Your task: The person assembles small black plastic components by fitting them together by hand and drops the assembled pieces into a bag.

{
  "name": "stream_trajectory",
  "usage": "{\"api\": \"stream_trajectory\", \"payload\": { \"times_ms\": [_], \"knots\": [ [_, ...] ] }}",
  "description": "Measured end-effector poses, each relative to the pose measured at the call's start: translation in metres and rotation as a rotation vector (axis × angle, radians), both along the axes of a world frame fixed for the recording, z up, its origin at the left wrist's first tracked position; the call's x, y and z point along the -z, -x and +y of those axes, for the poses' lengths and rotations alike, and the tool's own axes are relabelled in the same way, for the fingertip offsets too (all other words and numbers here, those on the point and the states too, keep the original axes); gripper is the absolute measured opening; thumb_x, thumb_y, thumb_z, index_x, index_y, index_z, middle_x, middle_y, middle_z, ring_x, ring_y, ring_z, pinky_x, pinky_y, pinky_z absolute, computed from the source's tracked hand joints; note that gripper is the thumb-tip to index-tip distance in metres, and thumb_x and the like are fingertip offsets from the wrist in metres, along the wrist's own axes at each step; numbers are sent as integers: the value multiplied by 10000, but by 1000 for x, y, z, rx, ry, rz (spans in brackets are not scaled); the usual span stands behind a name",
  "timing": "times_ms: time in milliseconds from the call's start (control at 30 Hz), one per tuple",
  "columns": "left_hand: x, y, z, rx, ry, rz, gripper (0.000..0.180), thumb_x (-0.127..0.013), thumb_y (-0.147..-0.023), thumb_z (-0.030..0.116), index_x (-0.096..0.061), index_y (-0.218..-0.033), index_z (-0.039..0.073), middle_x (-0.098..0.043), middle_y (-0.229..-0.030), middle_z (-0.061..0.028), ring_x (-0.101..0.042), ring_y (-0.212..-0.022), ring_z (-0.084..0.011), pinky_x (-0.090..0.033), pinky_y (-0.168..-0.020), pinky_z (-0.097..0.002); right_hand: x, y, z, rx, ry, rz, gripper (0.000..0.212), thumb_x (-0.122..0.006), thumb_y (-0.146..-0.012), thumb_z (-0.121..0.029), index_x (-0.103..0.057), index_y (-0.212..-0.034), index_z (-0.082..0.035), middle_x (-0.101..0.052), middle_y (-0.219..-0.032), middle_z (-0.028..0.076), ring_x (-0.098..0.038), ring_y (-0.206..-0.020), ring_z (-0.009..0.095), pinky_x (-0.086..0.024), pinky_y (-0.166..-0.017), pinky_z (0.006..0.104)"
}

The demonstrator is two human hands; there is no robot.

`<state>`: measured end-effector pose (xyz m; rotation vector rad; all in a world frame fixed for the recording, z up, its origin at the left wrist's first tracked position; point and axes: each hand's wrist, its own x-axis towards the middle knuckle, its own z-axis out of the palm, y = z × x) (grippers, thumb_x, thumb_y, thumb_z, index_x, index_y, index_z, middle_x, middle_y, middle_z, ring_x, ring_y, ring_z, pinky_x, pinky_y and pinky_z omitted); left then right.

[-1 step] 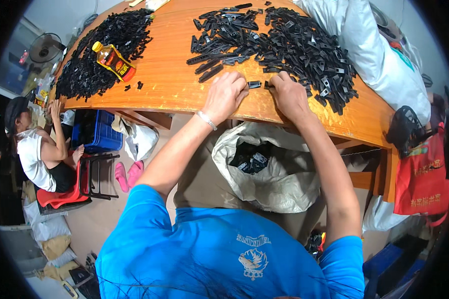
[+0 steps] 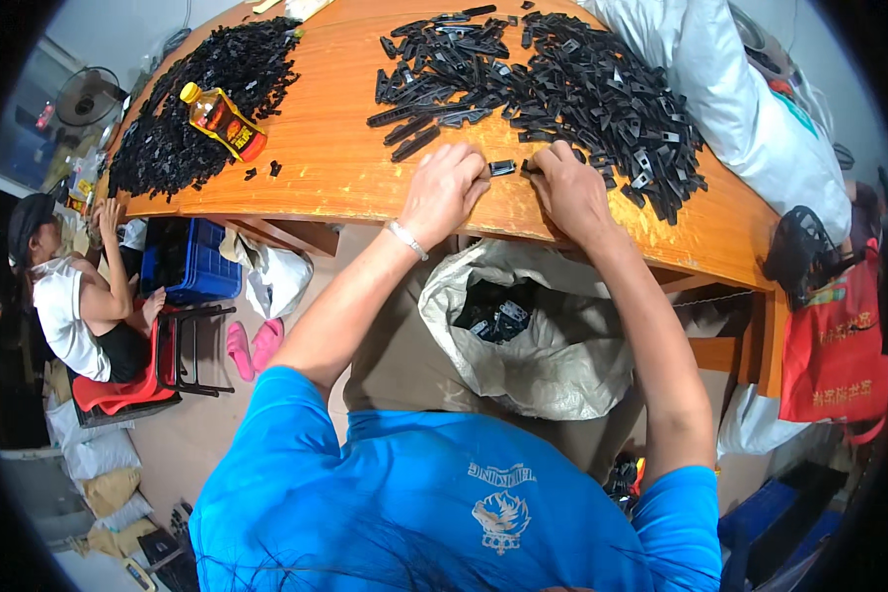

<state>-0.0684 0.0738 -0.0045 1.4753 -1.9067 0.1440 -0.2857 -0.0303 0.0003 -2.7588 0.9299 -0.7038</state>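
Note:
My left hand [image 2: 448, 185] is closed near the table's front edge around a narrow black plastic part [image 2: 503, 168], whose pale-marked end sticks out to the right of the fingers. Across a small gap, my right hand [image 2: 570, 185] pinches a small dark piece [image 2: 528, 167], mostly hidden by the fingers. Long black plastic strips [image 2: 439, 84] lie loosely just beyond my left hand. Past my right hand spreads a big pile of shorter black clip-like parts [image 2: 602, 99].
A heap of tiny black pieces [image 2: 227, 69] covers the table's left, with a yellow-capped bottle [image 2: 222, 120] against it. An open woven sack [image 2: 553, 380] holding black parts stands below the edge. White sacks [image 2: 730, 89] line the right. A person [image 2: 74, 296] sits at left.

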Motion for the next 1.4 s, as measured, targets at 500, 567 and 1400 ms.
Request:
{"api": "stream_trajectory", "payload": {
  "times_ms": [500,567,1400],
  "knots": [
    [12,12,15,-109,-95,152,188,-849,-824,141,-762,-978,77,-681,-980,-86,-617,-968,-322,-499,-841,-434,-4,20,29,10,42,99,88,-618,-963,-97,-625,-998,-17,-659,-943,210,-713,-851,407,-573,-728,504],
    [9,16,17,-102,-96,155,196,-850,-820,141,-765,-985,79,-681,-979,-84,-614,-963,-320,-497,-843,-432,-7,22,27,11,54,124,84,-615,-963,-97,-626,-990,-19,-661,-936,200,-713,-855,405,-573,-730,500],
    [7,19,15,-107,-169,224,201,-834,-816,146,-774,-990,63,-678,-968,-102,-632,-1006,-333,-504,-867,-449,-9,-4,7,-219,-96,-87,226,-816,-858,-238,-794,-1023,-84,-671,-942,108,-697,-885,359,-552,-752,460]
  ]
}}
